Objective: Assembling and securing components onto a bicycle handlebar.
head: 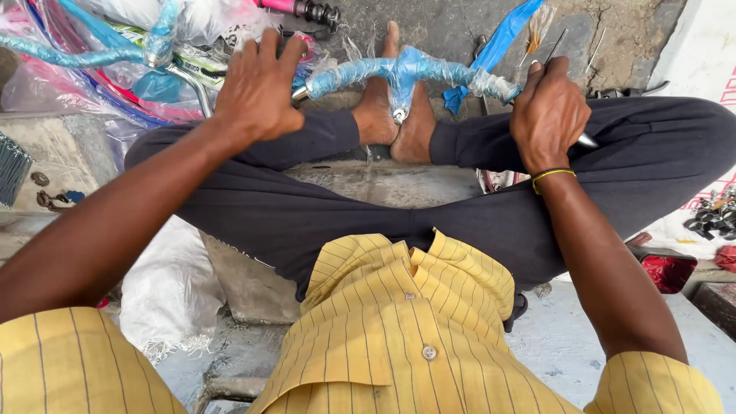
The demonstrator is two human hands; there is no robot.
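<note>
A bicycle handlebar (406, 73) wrapped in blue plastic film lies crosswise in front of the person's bare feet (395, 115), its centre clamp just above the toes and its two arms running out to either side. The right hand (548, 115) is clenched round the handlebar's right end, knuckles up, and the same fist also grips a thin metal tool (558, 47) whose tip sticks up past the fingers while its other end shows below the wrist over the trouser leg. A yellow thread band (553, 176) circles that wrist. The left hand (257, 88) lies flat with fingers spread over the handlebar's left end, pressing down on the wrapped metal and the plastic packing beneath it; it is not closed on anything.

A loose strip of blue film (502, 31) trails up and away from the bar near the right hand. To the left, just past the left hand, a heap of plastic-wrapped bicycle frame parts (100, 54) in blue and pink crowds the ground, touching or nearly touching the bar's left end, so that side is tight. A pink grip with a black end (303, 9) lies at the top edge. Beyond the feet the rough concrete floor (613, 31) shows some bare room. The crossed legs in dark trousers (345, 207) close off the near side. At the far left edge stands a bundle of spokes (11, 169); at the far right edge lie small black metal parts (709, 218) and a red object (667, 272).
</note>
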